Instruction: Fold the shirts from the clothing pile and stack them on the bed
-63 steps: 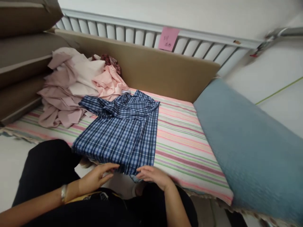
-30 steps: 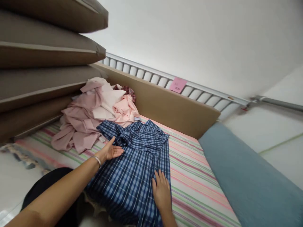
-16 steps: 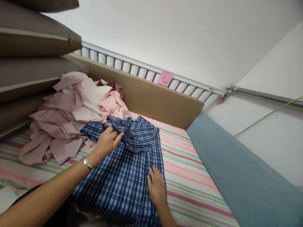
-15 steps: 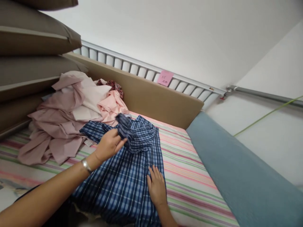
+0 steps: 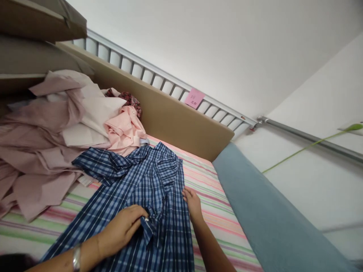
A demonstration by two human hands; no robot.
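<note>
A blue plaid shirt (image 5: 113,204) lies spread on the striped bed sheet, its collar end pointing away from me. My left hand (image 5: 124,226), with a silver bracelet at the wrist, is closed on the cuff of one sleeve, which is folded down over the shirt's body. The other sleeve (image 5: 102,164) stretches out to the left toward the pile of clothes. At the right edge of the shirt is my right hand (image 5: 193,204), its fingers slightly bent and apart, fingertips at the fabric's edge.
Pale pink and white clothes (image 5: 56,139) are heaped on the left, beneath stacked brown cushions (image 5: 42,22). A tan board (image 5: 170,117) and white radiator (image 5: 136,70) with a pink note (image 5: 194,98) stand behind. A blue-grey padded panel (image 5: 263,204) borders the striped sheet (image 5: 210,215).
My left hand has brought the sleeve cuff down toward me, laying the sleeve along the shirt. My right hand has shifted from lying flat on the shirt to its right edge.
</note>
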